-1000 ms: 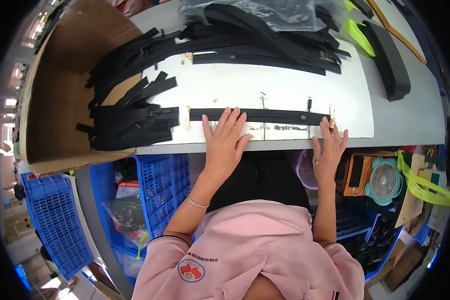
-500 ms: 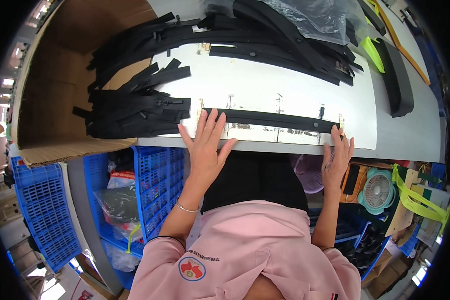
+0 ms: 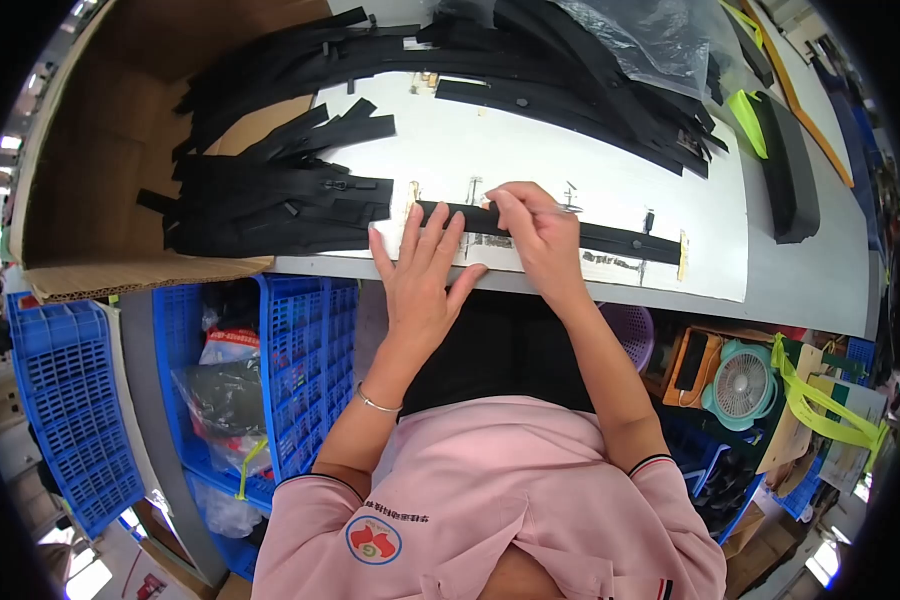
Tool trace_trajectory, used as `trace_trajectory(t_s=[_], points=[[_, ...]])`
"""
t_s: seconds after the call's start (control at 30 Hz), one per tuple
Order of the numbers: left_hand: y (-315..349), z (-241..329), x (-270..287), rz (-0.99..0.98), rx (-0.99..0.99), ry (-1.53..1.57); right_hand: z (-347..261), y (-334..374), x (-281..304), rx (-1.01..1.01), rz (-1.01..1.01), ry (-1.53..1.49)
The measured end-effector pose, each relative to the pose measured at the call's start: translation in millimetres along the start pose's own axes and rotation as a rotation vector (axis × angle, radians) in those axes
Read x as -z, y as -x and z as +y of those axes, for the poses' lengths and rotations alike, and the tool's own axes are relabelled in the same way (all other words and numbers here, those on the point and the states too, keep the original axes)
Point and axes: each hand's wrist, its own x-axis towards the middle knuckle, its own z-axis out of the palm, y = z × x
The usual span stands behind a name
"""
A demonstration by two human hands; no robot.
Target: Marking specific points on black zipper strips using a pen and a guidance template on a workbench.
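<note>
A long black strip (image 3: 610, 240) lies flat across a white sheet (image 3: 590, 170) near the table's front edge. My left hand (image 3: 425, 275) rests flat on the strip's left end, fingers spread. My right hand (image 3: 535, 230) sits next to it on the strip's middle, thumb and forefinger pinched at the strip's upper edge. A stack of finished black strips (image 3: 270, 205) lies just left of my left hand.
A large heap of black strips (image 3: 490, 60) and a clear plastic bag (image 3: 640, 35) fill the back of the table. A brown cardboard sheet (image 3: 100, 160) lies at the left. Blue crates (image 3: 300, 350) stand under the table; a small green fan (image 3: 745, 380) sits lower right.
My right hand has slid left along the strip from its right end to the middle, beside my left hand. The left hand has stayed on the strip's left end.
</note>
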Motion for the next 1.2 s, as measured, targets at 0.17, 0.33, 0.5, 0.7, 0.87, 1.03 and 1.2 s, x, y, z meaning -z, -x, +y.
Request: trace_trajectory(t_s=[0.17, 0.33, 0.5, 0.7, 0.87, 1.03, 1.2], points=[[2, -1, 1, -0.023, 0.022, 0.014, 17, -6, -16, 0.127, 0.004, 0.171], [3, -3, 1, 0.000, 0.017, 0.009, 19, -6, -19, 0.169, 0.029, 0.238], [2, -3, -1, 0.042, -0.016, 0.012, 21, -7, -21, 0.202, 0.057, 0.276], [3, -5, -2, 0.032, -0.007, -0.025, 19, -3, -14, 0.189, -0.017, 0.208], [2, -3, -4, 0.024, -0.012, -0.028, 19, -2, -11, 0.207, -0.105, 0.212], [1, -1, -5, 0.024, -0.020, -0.019, 18, -2, -8, 0.260, -0.125, 0.261], [1, -2, -2, 0.001, -0.001, -0.044, 12, 5, 3, 0.190, -0.130, 0.190]])
